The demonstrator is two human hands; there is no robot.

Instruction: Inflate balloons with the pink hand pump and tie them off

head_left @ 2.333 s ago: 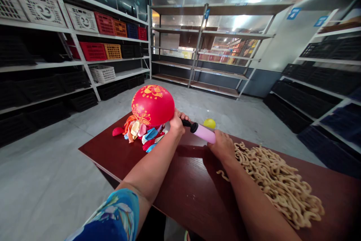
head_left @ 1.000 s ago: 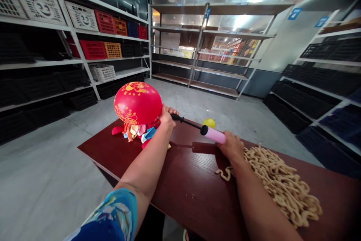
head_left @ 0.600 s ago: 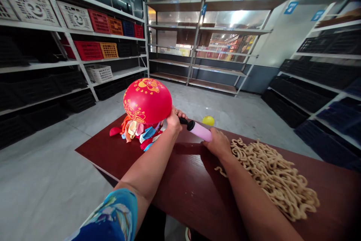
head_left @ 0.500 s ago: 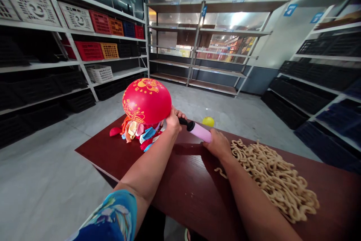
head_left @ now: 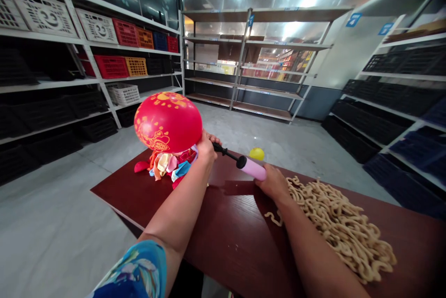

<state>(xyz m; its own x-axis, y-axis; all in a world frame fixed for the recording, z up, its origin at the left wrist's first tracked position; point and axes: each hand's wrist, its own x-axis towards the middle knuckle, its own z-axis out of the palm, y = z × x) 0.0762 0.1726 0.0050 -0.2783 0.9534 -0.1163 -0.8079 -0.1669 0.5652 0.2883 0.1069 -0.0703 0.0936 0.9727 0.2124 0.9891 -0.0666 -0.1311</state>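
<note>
A red balloon (head_left: 167, 121) with yellow print is blown up and held above the dark red table (head_left: 223, 237). My left hand (head_left: 206, 147) is closed around the balloon's neck and the black tip of the hand pump. My right hand (head_left: 274, 183) grips the pink pump barrel (head_left: 253, 168), with a short stretch of black rod showing between barrel and tip. Under the balloon lies a heap of flat coloured balloons (head_left: 166, 166).
A pile of tan cord pieces (head_left: 343, 228) covers the table's right side. A small yellow balloon (head_left: 256, 153) sits beyond the pump. Shelving with coloured crates (head_left: 114, 65) lines the left, black bins (head_left: 390, 102) the right, and grey floor lies beyond.
The pump barrel slid out, in toward my left hand, and now out a little again. The balloon has grown slightly and shifted left.
</note>
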